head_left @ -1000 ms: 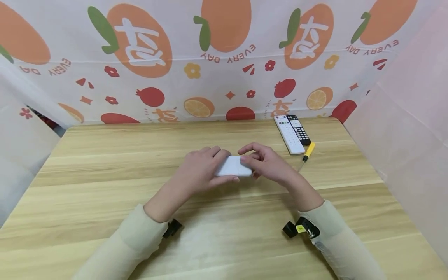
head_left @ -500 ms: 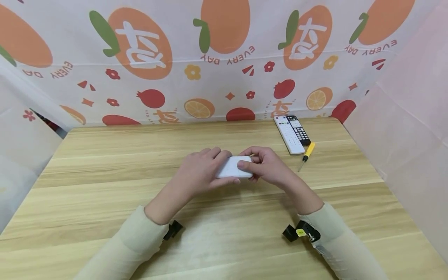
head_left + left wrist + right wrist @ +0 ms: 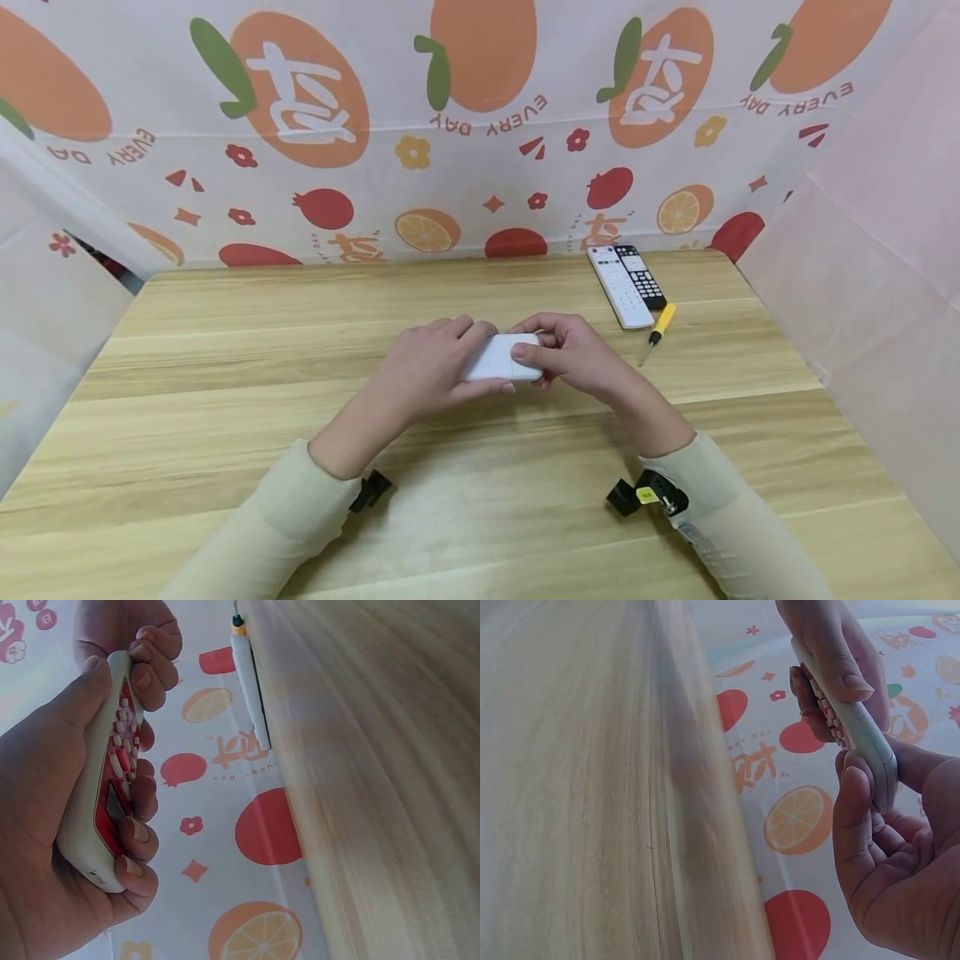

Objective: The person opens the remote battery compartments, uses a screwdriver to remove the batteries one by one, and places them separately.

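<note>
Both hands hold one white remote control (image 3: 491, 360) above the table, its plain back turned up. A seam crosses the back near the right end. In the left wrist view the remote's underside (image 3: 112, 795) shows a red face with small buttons and a little screen. My left hand (image 3: 427, 358) grips the left part, fingers curled over the far edge and thumb along the near edge. My right hand (image 3: 581, 358) pinches the right end, thumb on the back by the seam. In the right wrist view the right fingertips (image 3: 855, 784) press against the remote's end from below.
At the back right of the wooden table (image 3: 225, 375) a white remote (image 3: 621, 287) and a black remote (image 3: 643, 279) lie side by side. A yellow-handled screwdriver (image 3: 662, 323) lies just in front of them. A fruit-print curtain (image 3: 465, 167) hangs behind the table's far edge.
The right hand's raised index finger has come down to the remote's end, and its thumb has slid slightly left along the back. The left hand keeps its grip.
</note>
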Demonstrator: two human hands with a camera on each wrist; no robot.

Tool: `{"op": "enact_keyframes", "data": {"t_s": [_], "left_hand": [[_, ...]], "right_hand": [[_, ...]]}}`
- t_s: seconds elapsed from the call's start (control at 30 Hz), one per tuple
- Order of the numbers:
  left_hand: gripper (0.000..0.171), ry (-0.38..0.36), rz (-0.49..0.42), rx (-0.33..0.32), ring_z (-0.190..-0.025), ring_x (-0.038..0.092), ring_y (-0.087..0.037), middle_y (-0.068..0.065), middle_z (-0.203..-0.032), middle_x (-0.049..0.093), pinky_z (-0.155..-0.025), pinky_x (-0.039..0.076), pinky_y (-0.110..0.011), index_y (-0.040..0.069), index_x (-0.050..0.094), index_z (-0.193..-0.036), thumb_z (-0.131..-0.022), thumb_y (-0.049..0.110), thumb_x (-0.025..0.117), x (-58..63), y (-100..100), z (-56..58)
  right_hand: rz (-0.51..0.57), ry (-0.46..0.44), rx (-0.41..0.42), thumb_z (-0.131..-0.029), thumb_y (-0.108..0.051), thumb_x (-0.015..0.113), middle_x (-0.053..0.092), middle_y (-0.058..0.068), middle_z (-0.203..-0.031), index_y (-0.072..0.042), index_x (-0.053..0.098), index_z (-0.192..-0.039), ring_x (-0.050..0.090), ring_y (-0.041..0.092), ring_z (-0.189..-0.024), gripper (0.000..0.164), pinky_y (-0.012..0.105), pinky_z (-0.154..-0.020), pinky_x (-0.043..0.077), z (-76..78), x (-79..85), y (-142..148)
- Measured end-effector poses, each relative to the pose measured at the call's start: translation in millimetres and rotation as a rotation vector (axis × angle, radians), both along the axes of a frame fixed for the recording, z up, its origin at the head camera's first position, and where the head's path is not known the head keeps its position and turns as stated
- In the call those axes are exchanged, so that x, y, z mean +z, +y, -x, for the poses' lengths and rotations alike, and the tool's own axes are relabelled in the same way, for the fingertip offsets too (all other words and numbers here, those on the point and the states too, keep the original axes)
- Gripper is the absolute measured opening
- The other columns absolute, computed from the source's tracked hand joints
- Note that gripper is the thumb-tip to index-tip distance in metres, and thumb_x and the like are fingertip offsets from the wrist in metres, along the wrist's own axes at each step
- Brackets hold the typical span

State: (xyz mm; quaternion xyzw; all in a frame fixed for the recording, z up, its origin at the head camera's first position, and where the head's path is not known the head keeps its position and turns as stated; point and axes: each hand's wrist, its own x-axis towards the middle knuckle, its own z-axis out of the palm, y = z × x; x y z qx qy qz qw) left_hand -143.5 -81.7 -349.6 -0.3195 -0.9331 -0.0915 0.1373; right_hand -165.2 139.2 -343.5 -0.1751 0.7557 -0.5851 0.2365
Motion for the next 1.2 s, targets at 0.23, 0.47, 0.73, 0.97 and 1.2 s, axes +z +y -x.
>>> {"op": "enact_keyframes", "data": {"t_s": [0.23,0.47,0.73,0.97,1.2], "left_hand": [[0.064,-0.014,0.016,0.003,-0.065,0.047,-0.011,0.004,-0.086,0.054,-0.049,0.038,-0.027,0.022,0.053,-0.112,-0.075,0.075,0.046,-0.6,-1.3,0.8],[0.066,-0.009,0.021,0.002,-0.066,0.048,-0.012,0.004,-0.087,0.054,-0.050,0.039,-0.028,0.022,0.052,-0.114,-0.075,0.075,0.045,0.7,-2.9,1.7],[0.067,-0.027,0.041,0.016,-0.066,0.048,-0.013,0.003,-0.087,0.054,-0.050,0.039,-0.028,0.021,0.052,-0.114,-0.074,0.075,0.046,2.5,-4.5,2.2],[0.069,-0.053,0.057,0.024,-0.068,0.048,-0.013,0.003,-0.089,0.054,-0.051,0.039,-0.030,0.022,0.052,-0.116,-0.074,0.076,0.044,2.5,-4.5,3.9],[0.070,-0.073,0.072,0.022,-0.069,0.049,-0.013,0.002,-0.091,0.056,-0.052,0.039,-0.029,0.021,0.051,-0.117,-0.074,0.076,0.046,0.5,-3.5,4.6]], "right_hand": [[0.011,0.011,0.042,-0.092,-0.017,0.055,0.065,0.014,-0.091,-0.008,0.056,-0.119,0.057,0.022,-0.067,0.028,0.034,-0.061,0.051,2.1,-4.4,1.8],[0.015,0.027,0.058,-0.091,-0.026,0.057,0.064,0.016,-0.094,-0.013,0.056,-0.119,0.059,0.025,-0.069,0.031,0.036,-0.061,0.052,9.8,-17.2,5.4],[-0.115,0.130,-0.021,-0.082,-0.039,0.067,0.060,0.015,-0.077,-0.020,0.062,-0.109,0.055,0.026,-0.061,0.034,0.047,-0.057,0.049,15.9,-14.2,18.8],[-0.331,0.389,-0.099,-0.084,-0.030,0.066,0.057,0.002,-0.080,-0.020,0.059,-0.090,0.050,0.019,-0.071,0.014,0.036,-0.061,0.045,27.1,-19.0,35.3],[-0.747,0.588,0.051,-0.073,-0.018,0.070,0.056,-0.008,-0.072,-0.023,0.057,-0.075,0.050,0.012,-0.070,0.014,0.029,-0.064,0.042,29.7,-32.1,33.7]]}}
